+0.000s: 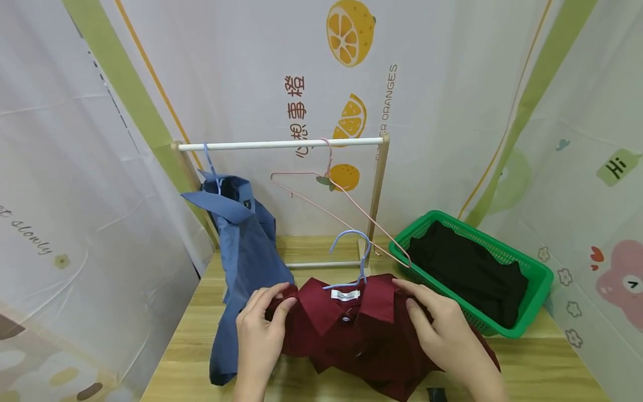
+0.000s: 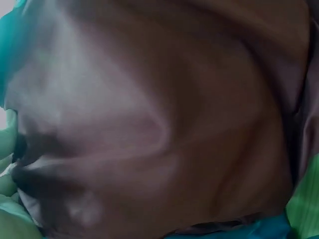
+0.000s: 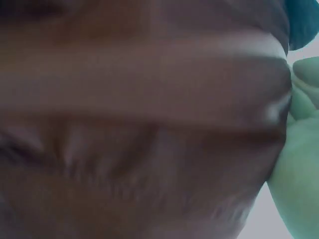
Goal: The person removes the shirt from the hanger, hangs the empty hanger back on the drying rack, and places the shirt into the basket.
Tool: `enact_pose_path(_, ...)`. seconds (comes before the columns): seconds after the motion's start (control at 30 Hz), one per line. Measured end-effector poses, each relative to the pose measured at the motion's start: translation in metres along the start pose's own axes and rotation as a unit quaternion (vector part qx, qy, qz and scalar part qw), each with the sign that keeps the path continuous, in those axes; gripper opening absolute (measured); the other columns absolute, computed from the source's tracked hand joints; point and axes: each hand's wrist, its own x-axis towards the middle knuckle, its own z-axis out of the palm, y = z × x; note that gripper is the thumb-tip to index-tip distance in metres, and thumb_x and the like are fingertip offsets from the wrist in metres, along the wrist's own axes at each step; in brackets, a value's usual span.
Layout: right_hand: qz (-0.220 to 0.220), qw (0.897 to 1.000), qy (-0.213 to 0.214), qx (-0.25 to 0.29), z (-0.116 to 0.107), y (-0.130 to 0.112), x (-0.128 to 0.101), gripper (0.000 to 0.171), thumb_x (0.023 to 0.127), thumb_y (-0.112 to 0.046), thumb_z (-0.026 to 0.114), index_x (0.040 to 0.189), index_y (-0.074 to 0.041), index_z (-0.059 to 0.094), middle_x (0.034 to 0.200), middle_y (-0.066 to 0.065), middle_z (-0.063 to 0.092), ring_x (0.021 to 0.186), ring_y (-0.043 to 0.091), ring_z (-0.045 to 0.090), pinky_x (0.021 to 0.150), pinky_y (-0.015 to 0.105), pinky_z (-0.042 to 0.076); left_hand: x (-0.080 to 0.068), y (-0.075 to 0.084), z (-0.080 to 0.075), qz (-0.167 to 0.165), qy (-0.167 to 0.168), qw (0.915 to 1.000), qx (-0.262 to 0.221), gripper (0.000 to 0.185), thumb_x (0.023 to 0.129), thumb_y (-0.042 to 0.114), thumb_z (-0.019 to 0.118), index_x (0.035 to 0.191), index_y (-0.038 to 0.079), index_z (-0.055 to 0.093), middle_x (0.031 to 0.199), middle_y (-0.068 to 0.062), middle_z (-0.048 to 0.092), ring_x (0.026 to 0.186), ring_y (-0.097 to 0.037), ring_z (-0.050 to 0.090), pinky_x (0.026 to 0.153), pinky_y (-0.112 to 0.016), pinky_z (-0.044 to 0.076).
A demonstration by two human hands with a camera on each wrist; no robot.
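A dark red collared shirt [image 1: 361,329] lies on the wooden table [image 1: 542,368] just in front of the small clothes rack [image 1: 281,145], with a light blue hanger [image 1: 351,251] tucked into its collar so that the hook stands up above the neck label. The left hand [image 1: 261,335] grips the shirt's left shoulder, fingers curled over the fabric and thumb pressed on top of it. The right hand [image 1: 442,329] holds the opposite shoulder, its fingers laid over the cloth and bent round the edge by the collar. Both wrist views are filled with blurred reddish-brown cloth pressed close to the lens, so they add nothing about the fingers.

On the rack's white bar, a blue shirt [image 1: 241,245] hangs at the left end on its own blue hanger, its lower part draped down onto the table just beside the left hand. A bare pink hanger [image 1: 331,195] hangs tilted from the right part of the bar. To the right of the rack, a green plastic basket [image 1: 532,279] sits on the table and holds a black garment [image 1: 467,273]; its near edge is close to the right hand.
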Motion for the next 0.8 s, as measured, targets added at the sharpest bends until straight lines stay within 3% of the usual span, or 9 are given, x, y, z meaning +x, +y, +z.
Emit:
enact_pose_path(0.07,0.008,1.000,-0.004,0.000,-0.004,0.001,0.000,0.047,0.094,0.015,0.066,0.131,-0.013,0.074,0.123,0.000,0.079,0.114,0.001,0.071,0.097,0.002,0.047,0.000,0.000,-0.001,0.018,0.008,0.9997,0.013,0.018,0.084,0.003,0.087,0.100,0.009,0.081,0.090,0.001,0.075,0.085,-0.012,0.068,0.073,-0.013,0.052)
enact_pose_path(0.2,0.028,0.998,0.011,-0.053,-0.011,0.003,0.001,0.033,0.089,0.008,0.078,0.113,-0.014,0.080,0.102,-0.005,0.081,0.091,-0.001,0.072,0.080,0.004,0.051,-0.001,-0.002,0.000,0.044,0.018,0.9988,0.007,0.014,0.084,0.001,0.086,0.091,0.011,0.079,0.089,0.001,0.073,0.083,-0.012,0.064,0.073,-0.016,0.051)
enact_pose_path(0.33,0.123,0.986,0.000,-0.113,-0.017,0.002,0.001,0.007,0.092,-0.017,0.084,0.092,-0.024,0.081,0.081,-0.015,0.075,0.073,-0.002,0.060,0.065,0.019,0.051,-0.003,-0.004,0.000,0.059,0.037,0.9973,-0.021,0.019,0.082,-0.004,0.086,0.091,0.011,0.079,0.088,-0.002,0.073,0.082,-0.014,0.062,0.075,-0.016,0.050)
enact_pose_path(0.43,0.203,0.970,-0.034,-0.131,-0.019,0.001,0.001,0.011,0.098,-0.035,0.078,0.087,-0.031,0.079,0.081,-0.015,0.073,0.075,0.003,0.058,0.067,0.026,0.051,-0.003,-0.005,0.000,0.059,0.036,0.9964,-0.048,0.017,0.083,-0.004,0.085,0.092,0.009,0.080,0.088,-0.005,0.073,0.083,-0.016,0.062,0.080,-0.017,0.048)
enact_pose_path(0.5,0.232,0.963,-0.048,-0.126,-0.018,0.002,0.001,0.013,0.100,-0.039,0.075,0.090,-0.032,0.079,0.085,-0.014,0.074,0.077,0.004,0.058,0.068,0.028,0.051,-0.004,-0.006,0.000,0.060,0.032,0.9962,-0.055,0.014,0.085,-0.003,0.084,0.093,0.009,0.080,0.088,-0.005,0.073,0.083,-0.016,0.061,0.083,-0.018,0.045)
enact_pose_path(0.6,0.223,0.969,-0.031,-0.103,-0.013,0.002,0.000,0.010,0.100,-0.033,0.076,0.092,-0.030,0.080,0.087,-0.014,0.076,0.078,0.001,0.060,0.069,0.026,0.052,-0.004,-0.006,0.002,0.054,0.027,0.9960,-0.065,0.005,0.089,0.004,0.083,0.092,0.007,0.080,0.088,-0.005,0.074,0.082,-0.015,0.060,0.086,-0.022,0.040)
enact_pose_path(0.7,0.179,0.980,0.001,-0.082,-0.006,0.002,-0.001,0.006,0.098,-0.025,0.079,0.093,-0.027,0.081,0.089,-0.016,0.077,0.081,-0.002,0.064,0.072,0.024,0.055,-0.005,-0.005,0.004,0.036,0.016,0.9963,-0.076,0.003,0.091,0.011,0.082,0.092,0.008,0.081,0.088,-0.004,0.076,0.084,-0.013,0.059,0.090,-0.023,0.036)
enact_pose_path(0.8,0.140,0.987,0.021,-0.070,0.001,0.001,-0.002,0.008,0.096,-0.017,0.080,0.094,-0.024,0.082,0.089,-0.017,0.076,0.082,-0.002,0.066,0.073,0.024,0.057,-0.008,-0.004,0.006,0.018,0.009,0.9958,-0.089,0.004,0.089,0.007,0.084,0.091,0.010,0.082,0.089,-0.004,0.077,0.085,-0.012,0.058,0.091,-0.022,0.037)
